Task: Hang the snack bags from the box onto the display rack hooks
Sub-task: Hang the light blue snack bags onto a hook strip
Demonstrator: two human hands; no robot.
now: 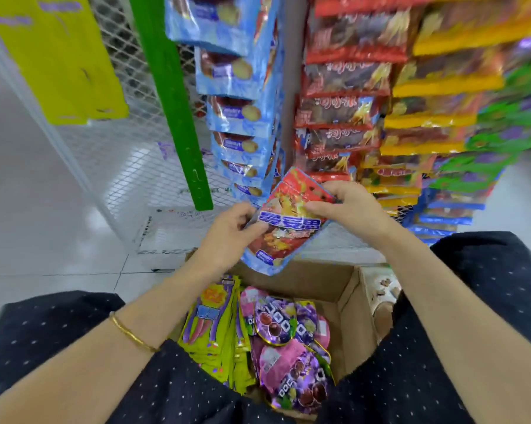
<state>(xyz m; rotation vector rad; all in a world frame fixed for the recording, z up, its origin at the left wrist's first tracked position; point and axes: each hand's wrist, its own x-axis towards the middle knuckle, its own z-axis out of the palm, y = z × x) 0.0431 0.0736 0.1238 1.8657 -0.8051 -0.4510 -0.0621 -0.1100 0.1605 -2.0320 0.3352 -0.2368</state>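
Both bare forearms reach from the near edge toward the far middle, drawing together. The left hand (230, 228) pinches the left edge of a snack bag (288, 240) between thumb and curled fingers, and a thin gold bracelet (132, 333) circles its wrist. The right hand (346, 206), slightly farther off, grips the bag's upper right part, thumb on the front, fingers curled over the top edge.
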